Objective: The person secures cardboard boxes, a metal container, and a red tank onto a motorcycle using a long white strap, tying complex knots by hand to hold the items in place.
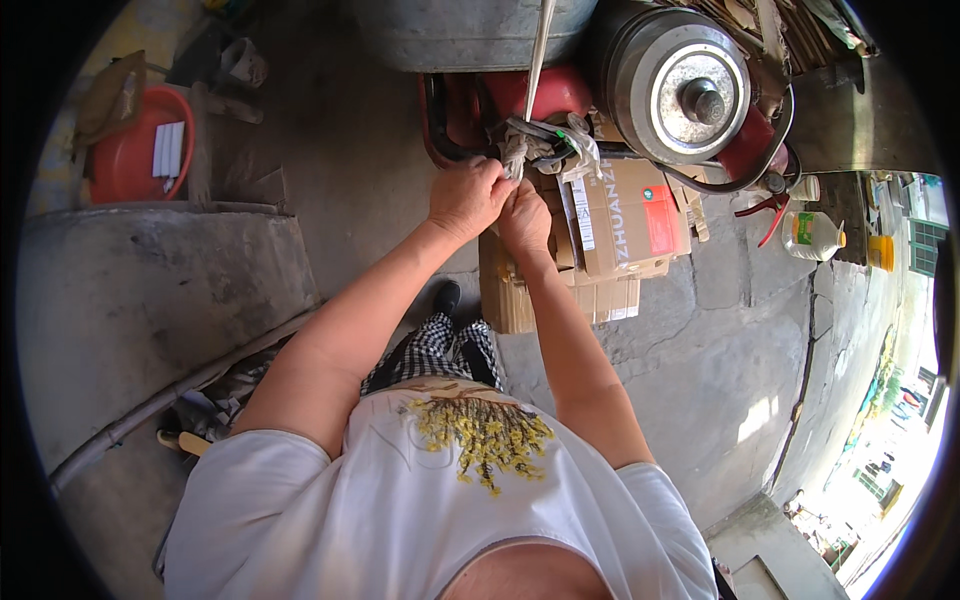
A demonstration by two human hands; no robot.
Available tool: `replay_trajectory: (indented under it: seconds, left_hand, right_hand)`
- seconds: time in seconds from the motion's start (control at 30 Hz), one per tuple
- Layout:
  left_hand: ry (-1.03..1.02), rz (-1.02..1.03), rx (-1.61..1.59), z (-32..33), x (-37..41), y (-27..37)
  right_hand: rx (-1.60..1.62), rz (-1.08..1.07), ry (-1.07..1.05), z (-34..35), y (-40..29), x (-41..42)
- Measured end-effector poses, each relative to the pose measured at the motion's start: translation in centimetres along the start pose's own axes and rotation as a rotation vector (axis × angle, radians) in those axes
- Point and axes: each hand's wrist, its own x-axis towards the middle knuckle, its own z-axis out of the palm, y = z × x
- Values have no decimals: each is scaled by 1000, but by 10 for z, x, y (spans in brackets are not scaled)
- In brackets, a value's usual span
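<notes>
My left hand (466, 196) and my right hand (525, 217) meet, fingers closed on a pale cloth strip (514, 154). The strip is knotted at a dark curved metal bar, and a taut light strap (537, 67) runs up from there past a large metal tub (472, 34). Other loose strips and a bit of green hang beside the knot. Below and to the right of my hands lie flattened cardboard boxes (626, 217), stacked. Which part of the strip each hand pinches is hidden by the fingers.
A lidded metal pot (679, 94) stands at the upper right, near red-handled pliers or a similar tool (766, 214) and a plastic bottle (811, 235). At the left are a red plastic basin (139, 150) and a concrete ledge (165, 277). Cracked concrete floor extends rightward.
</notes>
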Motion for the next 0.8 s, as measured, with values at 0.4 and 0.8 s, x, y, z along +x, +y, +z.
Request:
replay_trajectory:
  seconds: [0.4,0.8]
  left_hand:
    - [-189,-265,60,48,2,-7]
    - [-236,-315,4,60,11,-9]
  right_hand:
    - [-187,-72,-24,49,23,5]
    - [-257,73,-137,40,32,26]
